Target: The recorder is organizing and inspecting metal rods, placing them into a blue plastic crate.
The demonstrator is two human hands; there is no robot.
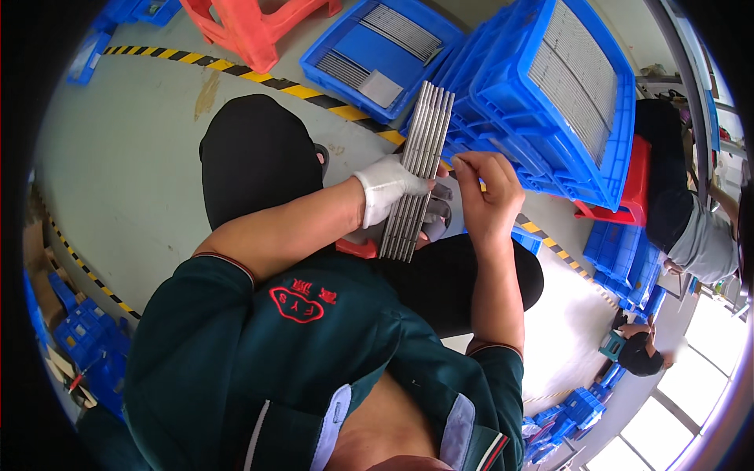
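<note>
My left hand (pixel 386 188), in a white glove with bare fingertips, is closed around a row of several thin metal rods (pixel 424 133). The rods lie side by side, tilted slightly, with both ends sticking out past the hand. Just to their right is my right hand (pixel 492 192), bare, with thumb and forefinger pinched together. Whatever that pinch holds, if anything, is too small to make out. It appears apart from the rods.
Ahead stands a shallow blue crate (pixel 314 59) with rods and a white card. Right of it, stacked blue crates (pixel 510 102) carry more rods on top. A red stool (pixel 263 39) is at the far left. Floor tape (pixel 302 92) crosses ahead. Other people sit at the right.
</note>
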